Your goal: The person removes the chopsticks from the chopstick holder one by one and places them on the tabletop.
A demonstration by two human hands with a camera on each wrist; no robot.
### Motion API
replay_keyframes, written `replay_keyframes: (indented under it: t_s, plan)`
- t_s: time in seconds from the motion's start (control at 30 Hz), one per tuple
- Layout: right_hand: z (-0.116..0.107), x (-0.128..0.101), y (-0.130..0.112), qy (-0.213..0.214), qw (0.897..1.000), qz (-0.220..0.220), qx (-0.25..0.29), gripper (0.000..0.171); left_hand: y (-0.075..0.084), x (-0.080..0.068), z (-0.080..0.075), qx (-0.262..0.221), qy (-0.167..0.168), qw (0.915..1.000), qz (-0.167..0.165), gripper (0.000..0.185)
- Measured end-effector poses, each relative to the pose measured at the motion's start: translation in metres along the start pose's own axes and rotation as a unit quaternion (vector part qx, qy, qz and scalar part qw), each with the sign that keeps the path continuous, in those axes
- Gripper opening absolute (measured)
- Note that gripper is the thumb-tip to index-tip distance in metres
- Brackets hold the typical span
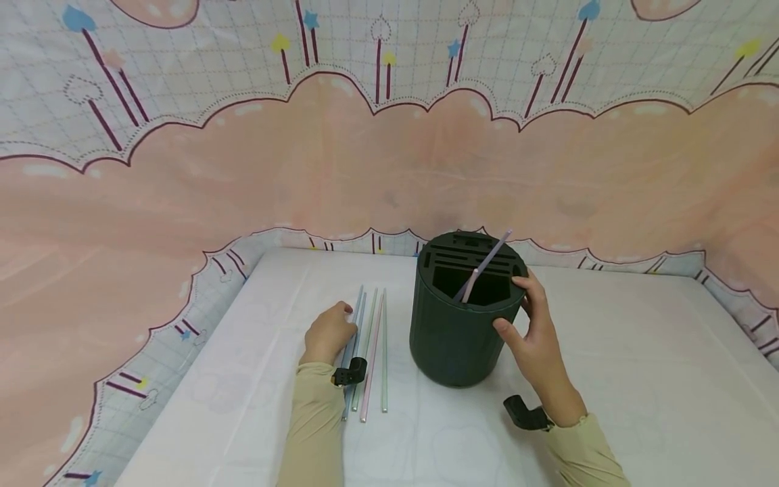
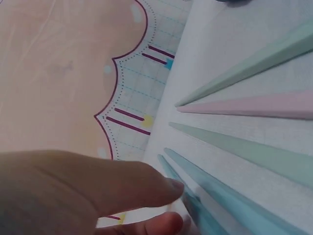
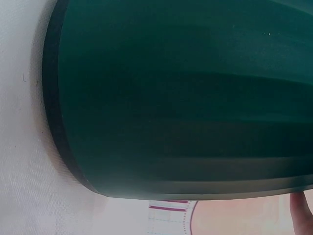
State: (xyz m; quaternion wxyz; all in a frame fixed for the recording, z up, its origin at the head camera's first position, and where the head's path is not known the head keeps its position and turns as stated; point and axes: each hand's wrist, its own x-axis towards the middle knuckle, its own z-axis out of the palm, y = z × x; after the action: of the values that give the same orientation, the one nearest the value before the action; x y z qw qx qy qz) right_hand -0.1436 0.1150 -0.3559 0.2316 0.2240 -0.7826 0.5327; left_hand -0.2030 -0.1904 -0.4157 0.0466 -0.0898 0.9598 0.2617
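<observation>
My left hand (image 1: 328, 335) is at the left edge of a row of tapered chopsticks on the white surface. In the left wrist view its thumb and a finger are slightly apart, their tips right beside the outermost blue chopstick (image 2: 196, 209). Another blue, a pink (image 2: 254, 105) and two green chopsticks (image 1: 385, 352) lie alongside. My right hand (image 1: 535, 341) grips the rim of a dark green utensil holder (image 1: 453, 345), thumb at the near side, fingers at the far side. A purple chopstick (image 1: 494, 249) and a pink one lean out of its large compartment.
The holder's top also has slotted openings (image 1: 456, 253) at the back. A white cloth (image 1: 639, 365) covers the table, and a peach patterned backdrop (image 1: 402, 169) rises behind and at the sides. Each wrist wears a small black camera (image 1: 526, 414).
</observation>
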Motion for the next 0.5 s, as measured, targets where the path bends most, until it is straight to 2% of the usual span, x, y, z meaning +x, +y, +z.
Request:
replay_keyframes:
  t_s: [0.1,0.23,0.33,0.5]
  plan:
    - [0.001,0.0,-0.001,0.001,1.0,-0.001,0.003,0.058,0.002,0.0,-0.004,-0.006,0.011,0.9998,0.014,0.037]
    - [0.001,-0.002,0.0,0.001,1.0,-0.002,0.004,0.057,0.01,0.0,-0.009,-0.03,0.023,0.9965,0.075,0.034]
    - [0.001,-0.002,0.0,0.002,1.0,-0.001,0.005,0.057,0.021,-0.003,-0.015,-0.039,0.014,0.9915,0.123,0.031]
    - [0.001,-0.002,0.0,0.003,1.0,-0.002,0.006,0.057,0.043,-0.017,-0.024,-0.025,-0.005,0.9877,0.154,0.03]
